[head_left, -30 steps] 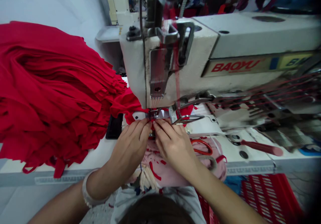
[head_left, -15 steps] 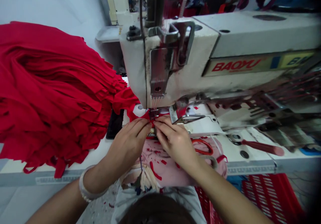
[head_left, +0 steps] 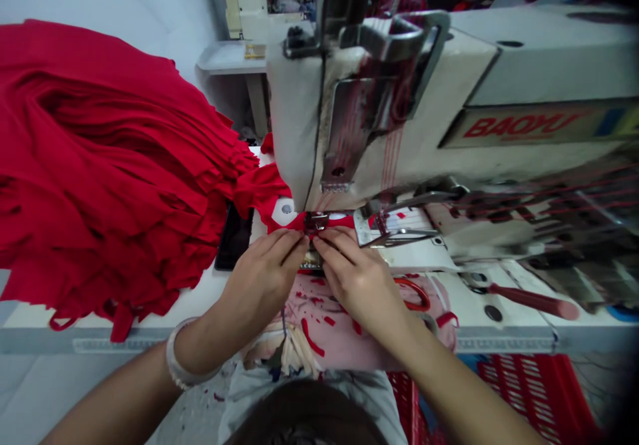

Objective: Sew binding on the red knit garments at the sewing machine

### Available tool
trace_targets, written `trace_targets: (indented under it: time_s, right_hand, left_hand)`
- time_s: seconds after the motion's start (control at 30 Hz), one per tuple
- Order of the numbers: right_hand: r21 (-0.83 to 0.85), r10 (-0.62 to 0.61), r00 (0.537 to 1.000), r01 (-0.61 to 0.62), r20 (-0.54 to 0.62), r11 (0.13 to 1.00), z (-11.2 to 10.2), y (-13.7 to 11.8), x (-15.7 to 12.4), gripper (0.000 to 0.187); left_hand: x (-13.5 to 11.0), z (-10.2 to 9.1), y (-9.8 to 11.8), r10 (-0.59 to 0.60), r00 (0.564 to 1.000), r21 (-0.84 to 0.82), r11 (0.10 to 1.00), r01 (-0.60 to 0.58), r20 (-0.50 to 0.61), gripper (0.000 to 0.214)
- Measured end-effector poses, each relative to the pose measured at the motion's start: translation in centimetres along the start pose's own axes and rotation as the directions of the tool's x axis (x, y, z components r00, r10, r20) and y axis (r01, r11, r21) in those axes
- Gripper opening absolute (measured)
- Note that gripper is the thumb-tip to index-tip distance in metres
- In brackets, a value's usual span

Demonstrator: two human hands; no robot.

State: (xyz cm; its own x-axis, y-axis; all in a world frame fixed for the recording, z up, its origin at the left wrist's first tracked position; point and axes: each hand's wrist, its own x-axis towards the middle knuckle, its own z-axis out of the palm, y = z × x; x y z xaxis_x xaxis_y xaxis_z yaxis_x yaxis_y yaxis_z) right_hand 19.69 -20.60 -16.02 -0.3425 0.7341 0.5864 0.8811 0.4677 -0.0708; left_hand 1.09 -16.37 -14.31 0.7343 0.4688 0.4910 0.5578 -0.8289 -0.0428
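White bangle (head_left: 176, 360), pale grey top (head_left: 244, 398)

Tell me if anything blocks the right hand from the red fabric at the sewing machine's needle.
Nothing visible does: the fingertips of the right hand already touch the red fabric, right beside the metal presser foot.

Stacked fabric (head_left: 100, 165) lies on the table (head_left: 200, 298), left of the sewing machine (head_left: 399, 126).
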Motion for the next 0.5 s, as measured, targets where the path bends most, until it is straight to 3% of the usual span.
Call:
trace_targets:
  time_s: [0.17,0.3,0.4,0.5]
  right_hand:
    - [-0.132,-0.203,0.979,0.201,-0.004,0.971,0.0,0.0,0.1,0.029]
    - [-0.070,-0.278,0.960,0.279,0.021,0.958,-0.5,1.3,-0.4,0.029]
    - [-0.036,-0.249,0.967,0.251,0.053,0.967,-1.3,2.5,-1.1,0.038]
    - [-0.038,-0.196,0.980,0.198,0.045,0.980,-2.2,3.6,-1.8,0.043]
  left_hand:
    - [0.0,0.1,1.8,-0.041,0.998,0.080,0.996,0.038,0.036,0.027]
    - [0.4,-0.9,2.3,-0.152,0.975,0.042,0.988,0.147,0.165,0.022]
    - [2.4,-4.4,-1.7,-0.215,0.955,0.051,0.977,0.209,0.202,0.023]
    - [4.6,-10.4,-10.4,-0.353,0.933,0.142,0.929,0.341,0.073,0.030]
